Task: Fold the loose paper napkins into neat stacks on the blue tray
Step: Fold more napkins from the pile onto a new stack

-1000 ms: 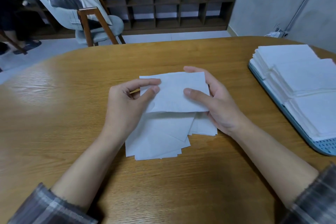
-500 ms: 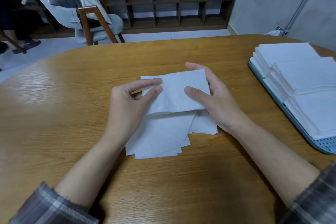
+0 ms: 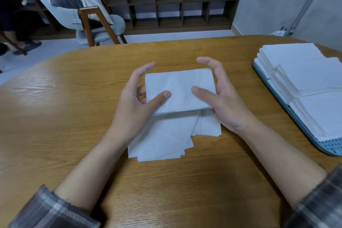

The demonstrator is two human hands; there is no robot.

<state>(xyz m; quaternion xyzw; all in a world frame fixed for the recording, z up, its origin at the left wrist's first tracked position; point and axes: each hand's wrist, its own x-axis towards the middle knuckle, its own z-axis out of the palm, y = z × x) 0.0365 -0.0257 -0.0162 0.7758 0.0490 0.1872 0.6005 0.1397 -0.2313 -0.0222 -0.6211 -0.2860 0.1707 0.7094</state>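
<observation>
Wooden table [image 3: 74, 116]: oval, grain running left to right, window glare on left portion. Fills most of the view.

Dark cubby shelving [image 3: 166, 0] along far wall; grey upholstered chair [image 3: 88, 24] with wooden legs at upper left, a cushion leaning on its back.

Blue tray [image 3: 331, 147] at right edge of table, perforated base visible at near corner. Loaded with folded napkin stacks [image 3: 303, 79], white, several side by side, edges mostly squared, covering nearly all of the tray surface.

Loose napkin pile [image 3: 166, 140] at table centre, well apart from tray. Sheets fanned unevenly, corners offset, lying flat on the wood.

Folded napkin [image 3: 179, 89] held above far part of loose pile, roughly rectangular, near edge lifted clear of the sheets beneath and casting a thin shadow.

Left hand [image 3: 135, 105]: thumb pressed on napkin's top face near its left-lower area, fingers partly underneath at left edge, index finger raised and curled free above the far-left corner. Grasping the folded napkin between thumb and lower fingers.

Right hand [image 3: 224, 102]: thumb flat on top face at right of centre, palm and lower fingers under the right edge, index finger arched free over the far-right corner. Likewise pinching the folded napkin.

Plaid sleeves [image 3: 55, 209] pushed back at both forearms, bottom corners of view.
</observation>
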